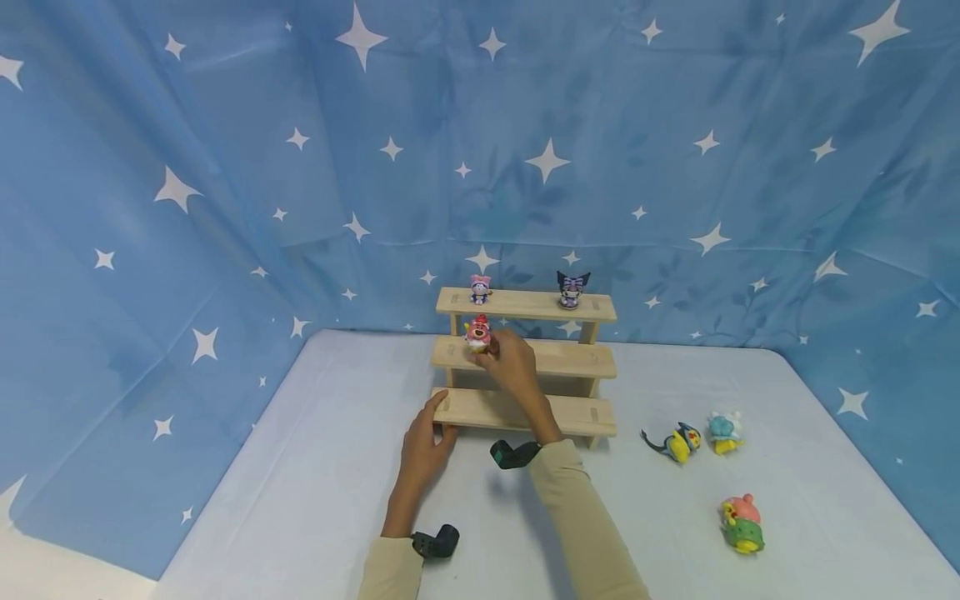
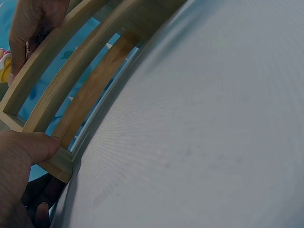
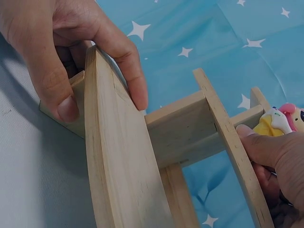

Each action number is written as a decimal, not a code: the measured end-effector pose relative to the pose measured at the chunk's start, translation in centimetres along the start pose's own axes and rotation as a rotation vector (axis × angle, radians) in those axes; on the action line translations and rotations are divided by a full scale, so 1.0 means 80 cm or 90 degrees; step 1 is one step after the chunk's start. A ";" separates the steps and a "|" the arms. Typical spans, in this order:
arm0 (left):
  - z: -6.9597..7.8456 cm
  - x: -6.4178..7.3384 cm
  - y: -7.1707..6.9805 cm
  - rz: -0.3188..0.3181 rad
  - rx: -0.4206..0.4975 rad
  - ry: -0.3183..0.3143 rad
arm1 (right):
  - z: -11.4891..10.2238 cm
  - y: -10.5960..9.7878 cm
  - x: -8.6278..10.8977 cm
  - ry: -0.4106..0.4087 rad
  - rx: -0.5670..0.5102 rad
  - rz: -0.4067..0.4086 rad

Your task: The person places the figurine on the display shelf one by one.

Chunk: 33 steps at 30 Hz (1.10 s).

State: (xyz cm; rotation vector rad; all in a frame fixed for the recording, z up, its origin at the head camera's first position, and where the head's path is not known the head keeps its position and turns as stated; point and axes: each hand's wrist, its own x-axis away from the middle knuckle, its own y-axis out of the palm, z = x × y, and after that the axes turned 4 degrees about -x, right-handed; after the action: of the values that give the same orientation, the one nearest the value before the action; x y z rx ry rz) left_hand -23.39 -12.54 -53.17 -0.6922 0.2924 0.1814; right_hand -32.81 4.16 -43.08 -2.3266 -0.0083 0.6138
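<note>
A three-tier wooden display stand (image 1: 540, 407) stands at the back of the table. My right hand (image 1: 516, 364) holds a pink-and-red toy figurine (image 1: 477, 333) at the left part of the middle tier. In the right wrist view the figurine (image 3: 280, 120) shows yellow, white and pink parts beside my thumb; whether its base rests on the wood I cannot tell. My left hand (image 1: 423, 446) grips the left end of the bottom tier, thumb (image 2: 45, 146) on one side and fingers round the other.
On the top tier stand a small pink-and-blue figurine (image 1: 480, 289) and a black-eared purple one (image 1: 572, 290). To the right on the white table (image 1: 300, 467) lie a blue-and-yellow figurine (image 1: 681, 442), a light-blue-and-white one (image 1: 724, 432) and a pink-and-green one (image 1: 743, 524). A starry blue curtain (image 1: 420, 192) hangs behind.
</note>
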 end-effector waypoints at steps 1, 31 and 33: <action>0.000 0.000 0.000 0.000 0.001 -0.001 | 0.000 0.000 0.000 0.001 0.003 0.001; -0.002 0.000 0.002 0.001 0.002 -0.003 | -0.006 0.002 -0.001 0.023 0.037 0.007; -0.003 0.000 0.002 0.003 0.004 0.000 | -0.006 0.002 0.000 0.023 0.036 0.007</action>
State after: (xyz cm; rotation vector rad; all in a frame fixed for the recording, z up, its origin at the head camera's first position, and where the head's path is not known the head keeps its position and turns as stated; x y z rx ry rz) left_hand -23.49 -12.54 -53.42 -0.6847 0.2945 0.1847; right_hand -32.64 3.72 -42.86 -2.2841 0.0384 0.5698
